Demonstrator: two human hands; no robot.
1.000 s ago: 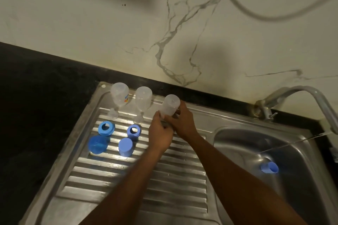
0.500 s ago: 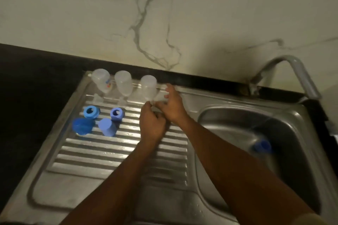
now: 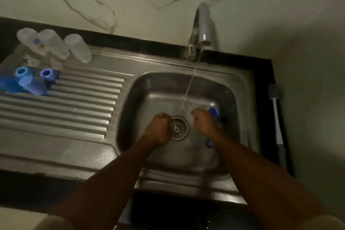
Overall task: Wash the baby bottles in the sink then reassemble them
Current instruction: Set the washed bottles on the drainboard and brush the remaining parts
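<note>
Both hands are low in the sink [image 3: 149, 89] at frame centre: left hand [image 3: 160, 127] fisted beside the drain [image 3: 178, 128], nothing showing in it; right hand [image 3: 203, 122] curled under the tap stream [image 3: 188, 89], cannot tell its hold. Three clear baby bottles [image 3: 54, 45] stand upper left on the drainboard [image 3: 74, 108], with blue caps [image 3: 28, 80] just below them.

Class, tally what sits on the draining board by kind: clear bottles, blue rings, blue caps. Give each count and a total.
Clear bottles: 3
Blue rings: 2
Blue caps: 2
Total: 7
</note>
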